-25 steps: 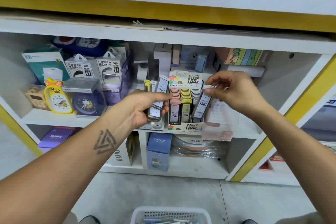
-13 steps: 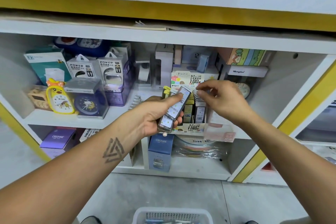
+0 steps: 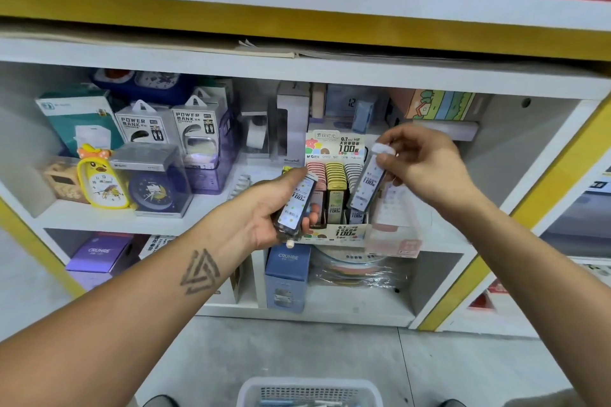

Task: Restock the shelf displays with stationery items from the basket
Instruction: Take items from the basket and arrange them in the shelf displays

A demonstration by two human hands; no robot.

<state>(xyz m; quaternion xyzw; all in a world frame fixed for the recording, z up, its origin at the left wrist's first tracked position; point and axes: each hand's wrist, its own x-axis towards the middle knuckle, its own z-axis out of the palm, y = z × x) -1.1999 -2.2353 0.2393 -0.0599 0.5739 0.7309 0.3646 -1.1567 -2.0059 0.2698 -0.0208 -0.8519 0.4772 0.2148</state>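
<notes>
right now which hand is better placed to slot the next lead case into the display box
Right. The right hand pinches a single lead case, tilted, right above the display box and its grey row. The left hand grips a stack of cases lower, in front.

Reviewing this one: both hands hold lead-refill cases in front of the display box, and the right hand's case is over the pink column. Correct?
Not quite. In the head view the right hand holds its case over the white column, not the pink one. The left hand also holds cases.
</notes>
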